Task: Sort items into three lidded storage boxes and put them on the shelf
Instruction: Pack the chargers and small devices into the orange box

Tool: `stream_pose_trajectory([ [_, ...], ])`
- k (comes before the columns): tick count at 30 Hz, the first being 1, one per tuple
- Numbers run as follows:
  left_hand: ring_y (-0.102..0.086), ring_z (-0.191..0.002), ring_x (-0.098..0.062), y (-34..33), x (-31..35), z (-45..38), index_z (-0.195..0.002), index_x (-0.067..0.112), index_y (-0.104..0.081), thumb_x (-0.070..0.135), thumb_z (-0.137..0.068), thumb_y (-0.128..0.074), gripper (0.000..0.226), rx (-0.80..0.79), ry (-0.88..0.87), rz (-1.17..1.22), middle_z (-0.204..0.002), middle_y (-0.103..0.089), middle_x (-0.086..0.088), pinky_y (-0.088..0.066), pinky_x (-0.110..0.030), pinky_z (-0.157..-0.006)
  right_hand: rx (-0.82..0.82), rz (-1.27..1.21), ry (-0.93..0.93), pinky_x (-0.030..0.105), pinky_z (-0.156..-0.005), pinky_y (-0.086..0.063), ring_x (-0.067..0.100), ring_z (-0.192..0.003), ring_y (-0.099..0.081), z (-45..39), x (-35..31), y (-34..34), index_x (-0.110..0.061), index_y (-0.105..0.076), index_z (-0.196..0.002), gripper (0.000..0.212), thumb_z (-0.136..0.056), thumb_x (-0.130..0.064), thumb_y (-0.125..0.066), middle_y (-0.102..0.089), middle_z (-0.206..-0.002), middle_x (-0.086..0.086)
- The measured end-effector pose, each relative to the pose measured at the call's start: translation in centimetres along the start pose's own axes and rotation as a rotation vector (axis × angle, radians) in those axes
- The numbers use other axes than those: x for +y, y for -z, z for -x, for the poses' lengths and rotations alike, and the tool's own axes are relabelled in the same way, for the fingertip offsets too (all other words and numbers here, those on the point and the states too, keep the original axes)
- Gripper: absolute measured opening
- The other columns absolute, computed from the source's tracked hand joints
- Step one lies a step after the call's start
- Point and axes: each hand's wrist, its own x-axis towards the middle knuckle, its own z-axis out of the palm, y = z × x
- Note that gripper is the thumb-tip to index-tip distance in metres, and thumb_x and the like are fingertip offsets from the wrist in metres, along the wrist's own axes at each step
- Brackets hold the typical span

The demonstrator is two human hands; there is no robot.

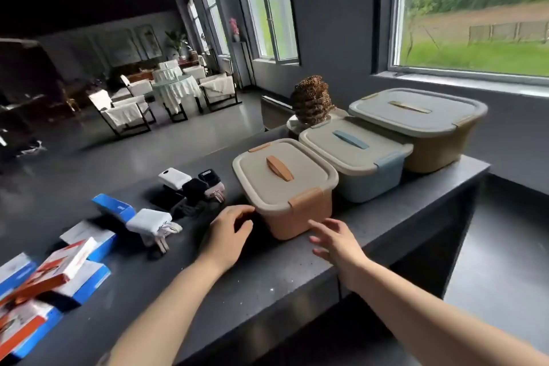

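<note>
Three lidded boxes stand in a row on the dark counter [267,273], all w/ lids on: the orange box [297,217] is nearest, the blue box [368,184] is behind it and touching or almost touching, and the big tan box [436,148] is farthest, near the window. The lid of the orange box [282,175] is beige w/ an orange handle in the middle and orange clips at the sides. The left hand [228,235] is at the left lower corner of the orange box, fingers loosely curved, thumb apart; it holds nothing, and I cannot tell if the fingertips touch the box wall. The right hand [338,239] is just beside the front of the same box, fingers spread and straight, nothing between them. To the left on the counter lie the items to sort: a white power bank [174,178], some dark and pink small pieces [205,187] in a group, a grey folded item [150,221], and blue-white cartons [89,238] w/ one red-white carton [59,269] on top, at the left edge. Behind the boxes a brown rough ornament [312,101] stands on a pale base. The picture is a bit blurred, so small details of the items are not clear
</note>
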Motion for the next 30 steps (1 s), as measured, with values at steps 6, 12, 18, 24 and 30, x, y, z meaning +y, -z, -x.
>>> stream_pose_trajectory([
  [6, -0.038, -0.134, -0.012, -3.1, 0.3, -4.4, -0.135, 0.023, -0.049, 0.032, -0.091, -0.057, 0.045, -0.333, -0.088, -0.308, -0.143, -0.045, 0.006, -0.03, -0.033, -0.112, 0.119, -0.191, -0.2, 0.041, -0.082, -0.054, 0.03, -0.107, -0.061, -6.9, -1.5, -4.8, -0.001, -0.046, -0.131, 0.067, -0.08, -0.033, -0.075, -0.062, -0.12, 0.015],
  [12, -0.042, -0.13, -0.011, -4.0, -0.8, -4.8, -0.132, 0.024, -0.052, 0.035, -0.092, -0.055, 0.042, -0.27, -0.146, -0.317, -0.138, -0.049, 0.008, -0.03, -0.032, -0.111, 0.247, -0.258, -0.158, 0.034, -0.053, -0.055, 0.023, -0.078, -0.063, -9.1, -2.0, -5.5, -0.006, -0.035, -0.12, 0.055, -0.079, -0.003, -0.071, -0.06, -0.096, 0.018],
  [18, -0.045, -0.128, -0.019, -1.6, -2.3, -4.6, -0.128, 0.017, -0.056, 0.026, -0.091, -0.056, 0.038, -0.087, -0.078, -0.262, -0.136, -0.053, 0.0, -0.03, -0.037, -0.11, 0.171, -0.155, -0.153, 0.037, -0.05, -0.058, 0.031, -0.091, -0.065, -8.0, -1.1, -2.3, -0.01, -0.035, -0.123, 0.044, -0.086, -0.01, -0.06, -0.058, -0.099, 0.017],
  [24, -0.032, -0.138, -0.022, 1.6, -5.3, -3.7, -0.134, 0.016, -0.052, 0.023, -0.087, -0.059, 0.048, 0.004, 0.118, -0.291, -0.15, -0.036, -0.005, -0.026, -0.04, -0.113, -0.213, 0.269, -0.137, 0.025, -0.052, -0.044, 0.017, -0.058, -0.05, -5.8, -2.9, 3.5, -0.011, -0.054, -0.086, 0.011, -0.076, -0.012, -0.059, -0.052, -0.074, 0.009],
  [30, -0.036, -0.132, -0.026, 3.5, -8.5, -0.3, -0.139, 0.021, -0.044, 0.027, -0.085, -0.054, 0.055, 0.034, 0.405, -0.145, -0.146, -0.036, -0.009, -0.028, -0.034, -0.107, 0.003, 0.656, 0.157, 0.033, -0.071, -0.044, 0.023, -0.084, -0.056, -6.5, -2.2, 0.7, -0.023, -0.054, -0.109, 0.017, -0.092, -0.025, -0.054, -0.058, -0.098, 0.007],
])
